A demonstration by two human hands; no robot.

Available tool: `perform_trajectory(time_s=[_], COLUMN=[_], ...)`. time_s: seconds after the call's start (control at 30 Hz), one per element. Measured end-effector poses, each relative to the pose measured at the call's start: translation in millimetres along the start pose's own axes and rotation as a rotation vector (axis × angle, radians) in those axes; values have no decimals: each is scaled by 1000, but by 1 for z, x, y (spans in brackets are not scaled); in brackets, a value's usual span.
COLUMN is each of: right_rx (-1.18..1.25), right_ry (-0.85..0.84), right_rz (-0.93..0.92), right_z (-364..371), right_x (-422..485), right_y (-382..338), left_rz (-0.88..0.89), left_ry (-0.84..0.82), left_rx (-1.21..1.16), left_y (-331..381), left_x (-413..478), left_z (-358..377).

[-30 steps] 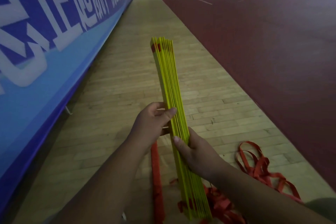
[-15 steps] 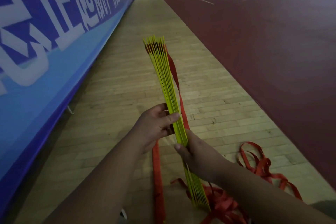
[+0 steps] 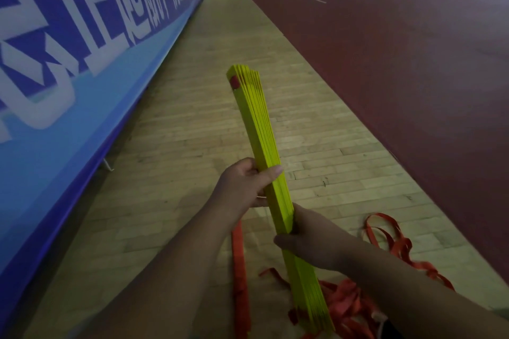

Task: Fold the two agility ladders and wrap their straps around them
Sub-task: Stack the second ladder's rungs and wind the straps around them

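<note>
Wooden gym floor (image 3: 192,146) stretches ahead, and I've got the folded ladder (image 3: 259,140) held up over it, left hand (image 3: 242,187) curled round its middle and right hand (image 3: 308,239) gripping just below. Its rungs look light and stiff but liable to slide apart, so I'd clamp mid-stack. Soft red straps (image 3: 344,303) lie limp under its lower end.

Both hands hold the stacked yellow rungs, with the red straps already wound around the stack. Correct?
No: the head view shows the left hand and right hand holding the yellow rungs, but the red straps lie loose on the floor, unwound.
</note>
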State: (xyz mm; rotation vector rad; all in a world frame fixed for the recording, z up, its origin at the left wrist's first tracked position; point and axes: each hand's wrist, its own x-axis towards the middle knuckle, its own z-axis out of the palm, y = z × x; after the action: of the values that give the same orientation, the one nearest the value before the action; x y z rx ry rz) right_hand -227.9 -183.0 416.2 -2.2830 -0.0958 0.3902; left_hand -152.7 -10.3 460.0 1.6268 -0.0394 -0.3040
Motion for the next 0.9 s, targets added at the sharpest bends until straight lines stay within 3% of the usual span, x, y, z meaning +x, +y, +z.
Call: perform_trajectory(time_s=[0.17, 0.27, 0.4, 0.53, 0.67, 0.8, 0.9], right_rx=[370, 444, 413, 176, -30, 70, 158], right_ry=[-224, -283, -192, 69, 180, 128, 25], right_rz=[48, 56, 102, 124, 61, 36, 10], right_z=[-19, -26, -25, -18, -7, -15, -28], right_x=[-11, -16, -13, -6, -3, 2, 2], right_y=[-8, -12, -12, -9, -7, -1, 2], left_rz=[-36, -34, -35, 5, 8, 30, -39], left_ry=[-55, -65, 44, 188, 207, 164, 68], left_rx=[-98, -154, -129, 55, 210, 224, 96], left_y=[3, 1, 4, 1, -4, -4, -1], left_x=[11, 15, 17, 14, 10, 14, 18], left_z=[-16, -16, -10, 0, 13, 12, 1])
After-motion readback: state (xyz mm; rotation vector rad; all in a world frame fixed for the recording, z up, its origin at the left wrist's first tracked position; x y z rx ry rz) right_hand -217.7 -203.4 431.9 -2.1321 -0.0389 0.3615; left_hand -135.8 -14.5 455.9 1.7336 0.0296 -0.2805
